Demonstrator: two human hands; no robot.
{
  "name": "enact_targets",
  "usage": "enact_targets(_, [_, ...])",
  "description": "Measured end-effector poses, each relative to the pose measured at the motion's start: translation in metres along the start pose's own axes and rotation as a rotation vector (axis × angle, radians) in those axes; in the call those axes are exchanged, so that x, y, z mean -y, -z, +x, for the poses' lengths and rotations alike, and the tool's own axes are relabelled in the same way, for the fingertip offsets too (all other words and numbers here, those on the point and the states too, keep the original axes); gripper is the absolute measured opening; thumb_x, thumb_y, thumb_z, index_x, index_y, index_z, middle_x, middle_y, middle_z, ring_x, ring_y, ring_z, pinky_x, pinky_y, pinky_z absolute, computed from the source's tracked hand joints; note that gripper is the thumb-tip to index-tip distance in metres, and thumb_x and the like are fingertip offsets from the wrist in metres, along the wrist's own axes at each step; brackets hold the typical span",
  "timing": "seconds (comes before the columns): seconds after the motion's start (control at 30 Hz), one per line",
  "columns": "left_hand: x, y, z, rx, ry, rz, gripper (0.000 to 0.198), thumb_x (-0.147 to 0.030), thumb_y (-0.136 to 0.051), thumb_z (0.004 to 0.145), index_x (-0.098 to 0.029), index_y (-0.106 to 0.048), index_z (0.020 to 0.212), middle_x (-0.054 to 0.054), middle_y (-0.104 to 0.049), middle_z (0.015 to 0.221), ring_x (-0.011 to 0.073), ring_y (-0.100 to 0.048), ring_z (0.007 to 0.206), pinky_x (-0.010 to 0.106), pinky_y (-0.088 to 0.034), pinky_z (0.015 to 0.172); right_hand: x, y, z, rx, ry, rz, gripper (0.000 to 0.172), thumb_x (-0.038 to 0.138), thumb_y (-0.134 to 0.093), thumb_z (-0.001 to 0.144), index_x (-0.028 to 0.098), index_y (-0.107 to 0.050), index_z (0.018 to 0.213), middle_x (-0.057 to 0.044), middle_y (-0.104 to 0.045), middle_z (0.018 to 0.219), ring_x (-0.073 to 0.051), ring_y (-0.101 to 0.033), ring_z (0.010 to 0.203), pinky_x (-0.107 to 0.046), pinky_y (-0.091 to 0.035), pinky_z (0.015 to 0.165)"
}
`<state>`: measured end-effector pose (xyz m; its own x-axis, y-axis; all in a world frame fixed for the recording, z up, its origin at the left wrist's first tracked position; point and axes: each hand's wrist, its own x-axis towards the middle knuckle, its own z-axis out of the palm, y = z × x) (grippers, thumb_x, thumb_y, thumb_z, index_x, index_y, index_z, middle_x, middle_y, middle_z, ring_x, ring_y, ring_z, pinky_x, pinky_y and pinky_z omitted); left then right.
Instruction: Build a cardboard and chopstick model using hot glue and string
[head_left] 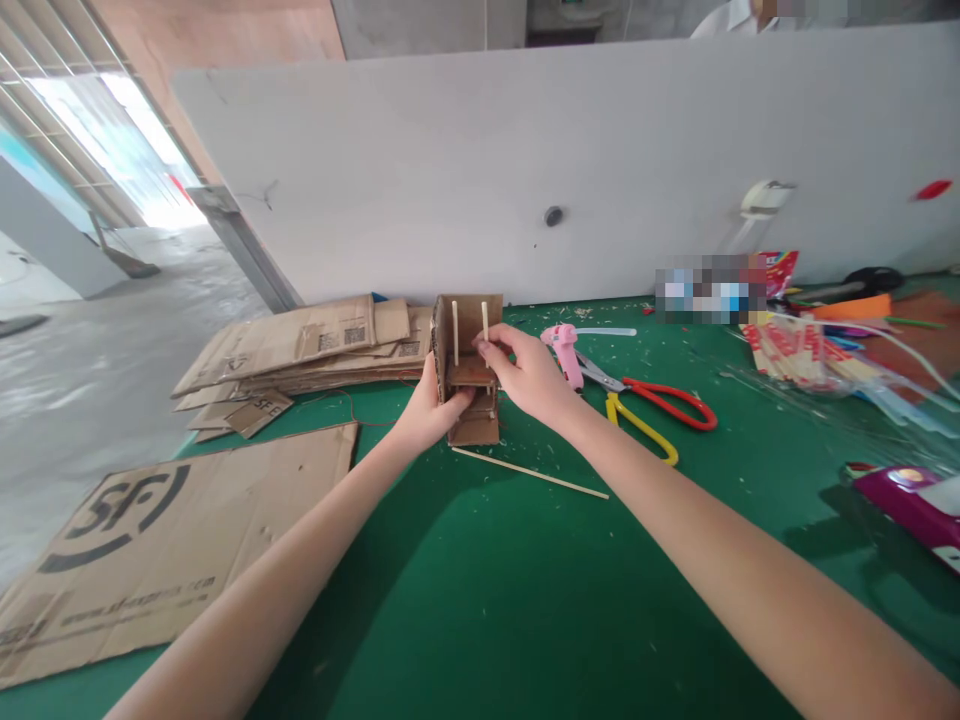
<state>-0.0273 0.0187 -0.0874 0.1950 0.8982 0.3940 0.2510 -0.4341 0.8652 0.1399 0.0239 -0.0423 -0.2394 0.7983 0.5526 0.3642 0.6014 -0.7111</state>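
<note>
Cardboard model, small, brown and box-shaped (469, 375), stands on the green felt table (480, 580) mid-assembly: your left hand (431, 410) grips its side, your right hand (525, 372) pinches one upright thin wooden stick (485, 322), which next needs, apparently, steady vertical seating

A green worktop (465, 600) runs up to a pale grey partition board (525, 160) standing along its far edge. To the left, a grey concrete floor (90, 370) catches bright daylight from a barred window (97, 120) beside an orange-brown wall (225, 35).
</note>
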Motion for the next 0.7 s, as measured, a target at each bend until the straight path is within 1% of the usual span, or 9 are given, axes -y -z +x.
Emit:
enact_targets(0.1, [0.003, -0.001, 0.002, 0.002, -0.001, 0.059, 0.053, -0.026, -0.055, 0.073, -0.014, -0.041, 0.122, 0.012, -0.061, 0.119, 0.0284, -0.058, 0.114, 0.046, -0.044, 0.103, -0.003, -0.008, 0.000, -0.056, 0.050, 0.014, 0.021, 0.032, -0.046, 0.095, 0.018, -0.059, 0.086, -0.002, -0.064, 0.076, -0.015, -0.059, 0.073, -0.026, -0.041, 0.065])
enact_targets(0.17, [0.003, 0.000, 0.003, -0.008, -0.015, 0.096, 0.054, -0.022, -0.052, 0.072, -0.013, -0.040, 0.124, 0.013, -0.060, 0.121, 0.0286, -0.057, 0.114, 0.047, -0.043, 0.104, -0.003, -0.013, -0.001, -0.136, 0.048, 0.028, 0.022, 0.033, -0.046, 0.095, 0.018, -0.058, 0.084, -0.001, -0.062, 0.073, -0.014, -0.057, 0.067, -0.025, -0.040, 0.061])
enact_targets(0.23, [0.003, 0.000, 0.003, -0.009, -0.025, 0.121, 0.056, -0.020, -0.050, 0.070, -0.012, -0.040, 0.125, 0.013, -0.059, 0.123, 0.0291, -0.056, 0.115, 0.047, -0.043, 0.104, -0.004, -0.016, -0.002, -0.188, 0.035, 0.039, 0.022, 0.034, -0.048, 0.094, 0.019, -0.057, 0.081, 0.000, -0.061, 0.070, -0.013, -0.054, 0.063, -0.025, -0.039, 0.059])
enact_targets(0.37, [0.002, 0.000, 0.002, -0.007, -0.023, 0.156, 0.058, -0.019, -0.050, 0.069, -0.012, -0.039, 0.126, 0.014, -0.059, 0.122, 0.0301, -0.056, 0.116, 0.048, -0.043, 0.104, -0.005, -0.017, -0.001, -0.197, 0.030, 0.055, 0.022, 0.035, -0.051, 0.092, 0.019, -0.057, 0.078, 0.000, -0.061, 0.069, -0.014, -0.056, 0.066, -0.025, -0.039, 0.060])
enact_targets(0.53, [0.000, 0.000, 0.002, -0.014, -0.027, 0.190, 0.063, -0.018, -0.051, 0.067, -0.013, -0.038, 0.128, 0.014, -0.057, 0.122, 0.0319, -0.054, 0.118, 0.050, -0.043, 0.105, -0.005, -0.016, 0.000, -0.207, 0.033, 0.080, 0.020, 0.035, -0.054, 0.091, 0.020, -0.058, 0.079, 0.000, -0.064, 0.072, -0.015, -0.059, 0.068, -0.027, -0.043, 0.065])
enact_targets(0.7, [0.001, 0.000, 0.002, -0.023, -0.033, 0.226, 0.061, -0.018, -0.051, 0.067, -0.014, -0.040, 0.126, 0.013, -0.058, 0.118, 0.0316, -0.055, 0.116, 0.049, -0.044, 0.104, -0.003, -0.018, -0.004, -0.242, 0.016, 0.024, 0.019, 0.033, -0.055, 0.090, 0.021, -0.057, 0.076, 0.001, -0.064, 0.070, -0.014, -0.057, 0.065, -0.027, -0.043, 0.062])
